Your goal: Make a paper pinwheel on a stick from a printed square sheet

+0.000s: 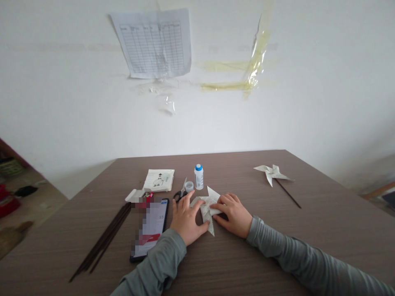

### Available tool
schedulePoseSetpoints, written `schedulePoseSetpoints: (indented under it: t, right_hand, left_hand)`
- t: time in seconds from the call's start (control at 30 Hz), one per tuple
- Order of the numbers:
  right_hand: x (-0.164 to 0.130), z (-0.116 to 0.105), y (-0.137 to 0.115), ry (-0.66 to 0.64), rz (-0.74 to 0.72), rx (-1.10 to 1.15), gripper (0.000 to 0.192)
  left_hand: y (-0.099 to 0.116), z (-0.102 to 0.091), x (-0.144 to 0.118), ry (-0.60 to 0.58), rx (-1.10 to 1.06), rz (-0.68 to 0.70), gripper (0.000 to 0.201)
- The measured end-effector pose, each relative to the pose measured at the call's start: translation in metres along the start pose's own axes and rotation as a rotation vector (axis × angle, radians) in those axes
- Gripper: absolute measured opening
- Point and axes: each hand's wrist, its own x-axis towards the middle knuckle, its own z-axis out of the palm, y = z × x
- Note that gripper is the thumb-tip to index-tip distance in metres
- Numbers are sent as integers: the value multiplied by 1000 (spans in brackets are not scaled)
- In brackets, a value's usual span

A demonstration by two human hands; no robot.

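Observation:
Both my hands rest on a folded piece of printed paper (208,205) lying on the brown wooden table (277,246). My left hand (186,220) presses flat on the paper's left side, thumb over a fold. My right hand (233,213) holds the paper's right flaps down with bent fingers. The paper has pointed flaps sticking out above and below the hands, like pinwheel blades. Just behind it stand a small white glue bottle with a blue cap (199,176), its loose cap (189,186) and black-handled scissors (180,193).
A finished paper pinwheel on a dark stick (273,174) lies at the right back. A phone (151,230) lies left of my hands, with a bundle of thin dark sticks (105,240) further left. A stack of printed paper (159,180) and a small open box (140,196) sit behind.

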Motion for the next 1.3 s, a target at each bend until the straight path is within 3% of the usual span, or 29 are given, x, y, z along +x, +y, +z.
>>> schedulePoseSetpoints:
  t: [0.5, 1.3]
  right_hand:
    - [5, -3, 3, -32, 14, 51, 22]
    - [3, -1, 6, 5, 30, 80, 30]
  left_hand:
    - [-7, 1, -2, -3, 12, -15, 69]
    - [-9, 3, -2, -8, 8, -15, 70]
